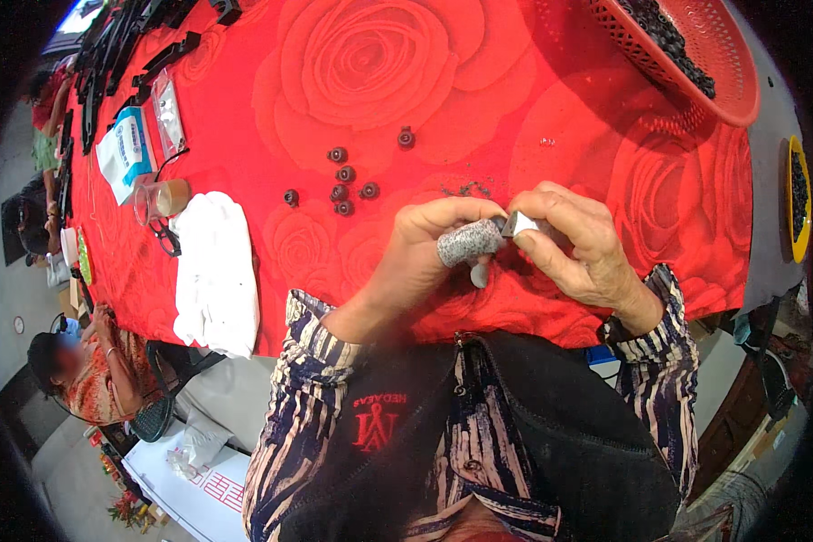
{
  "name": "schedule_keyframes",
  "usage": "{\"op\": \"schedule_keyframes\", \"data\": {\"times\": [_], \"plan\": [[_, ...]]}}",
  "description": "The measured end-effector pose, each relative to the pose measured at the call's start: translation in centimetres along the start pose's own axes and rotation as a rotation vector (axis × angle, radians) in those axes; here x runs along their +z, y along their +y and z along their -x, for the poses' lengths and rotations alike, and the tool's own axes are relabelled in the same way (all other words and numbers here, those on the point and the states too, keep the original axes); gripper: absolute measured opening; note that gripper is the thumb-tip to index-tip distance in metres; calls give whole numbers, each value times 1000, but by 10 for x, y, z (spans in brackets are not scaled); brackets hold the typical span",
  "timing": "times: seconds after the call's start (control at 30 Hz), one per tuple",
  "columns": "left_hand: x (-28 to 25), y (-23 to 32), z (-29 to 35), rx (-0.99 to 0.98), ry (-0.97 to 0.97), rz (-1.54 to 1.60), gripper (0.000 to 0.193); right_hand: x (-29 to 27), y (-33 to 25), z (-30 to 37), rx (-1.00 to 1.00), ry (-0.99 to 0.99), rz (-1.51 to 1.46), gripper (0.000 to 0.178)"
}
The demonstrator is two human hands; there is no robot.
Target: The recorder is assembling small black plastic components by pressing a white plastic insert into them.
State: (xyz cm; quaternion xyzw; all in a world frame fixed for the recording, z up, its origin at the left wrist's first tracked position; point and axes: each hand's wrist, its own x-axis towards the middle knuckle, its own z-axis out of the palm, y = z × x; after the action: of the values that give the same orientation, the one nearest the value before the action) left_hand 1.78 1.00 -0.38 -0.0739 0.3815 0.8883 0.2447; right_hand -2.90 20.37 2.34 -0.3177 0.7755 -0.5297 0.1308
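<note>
My left hand (415, 253) pinches a small dark part, mostly hidden by the fingers. A speckled grey finger sleeve (470, 242) covers one of its fingers, and a pale grey tip shows below it. Close against it, my right hand (576, 239) grips a small blade with a white wrapped end (520, 224), its dark edge turned toward the part. Just beyond my hands, black shavings (468, 190) lie scattered on the red tablecloth (361, 81). Farther left sit several small round black parts (339, 192), each with a ring-like opening.
A red plastic basket (739, 99) of black pieces stands far right, near a yellow tray (797, 230). On the left are a white cloth (215, 280), eyeglasses (165, 239), a cup of brown drink (167, 197), a blue-white packet (126, 154) and long black parts (90, 108). Another person (108, 375) sits beyond.
</note>
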Motion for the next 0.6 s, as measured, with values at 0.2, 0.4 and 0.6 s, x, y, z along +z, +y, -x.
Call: {"op": "schedule_keyframes", "data": {"times": [0.2,0.4,0.6], "plan": [[4,4,-1,-52,1,28,18,-1,-2,1,85,113,-6,15],[-1,1,-3,103,-44,-13,17,-1,-6,1,159,68,-55,15],[-5,-1,-5,142,-40,17,16,-1,-4,0,135,78,-57,14]]}}
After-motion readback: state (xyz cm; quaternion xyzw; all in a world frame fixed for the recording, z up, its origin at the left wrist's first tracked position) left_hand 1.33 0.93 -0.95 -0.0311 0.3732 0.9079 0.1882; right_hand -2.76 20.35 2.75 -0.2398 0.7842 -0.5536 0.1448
